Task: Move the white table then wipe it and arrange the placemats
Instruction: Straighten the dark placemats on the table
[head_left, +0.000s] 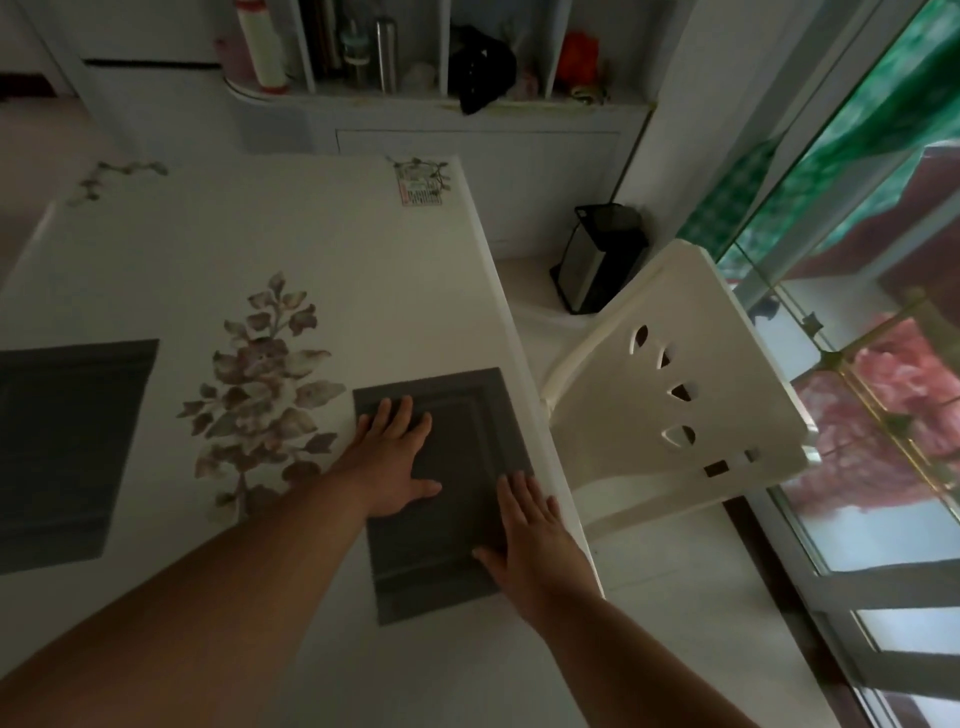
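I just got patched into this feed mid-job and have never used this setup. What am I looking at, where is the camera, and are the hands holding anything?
There is no machine: a person wears one camera on the head, looking down at their own arms. The left hand and right hand press flat, fingers spread, on a grey placemat near the right edge of the white table. Neither grips anything. A second grey placemat lies at left, with a printed leaf design between them. A white chair stands beside the table.

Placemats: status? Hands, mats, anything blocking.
Left hand and right hand flat, open, on right mat near table edge. Second mat lies left. Chair beside table, clear of the mats.
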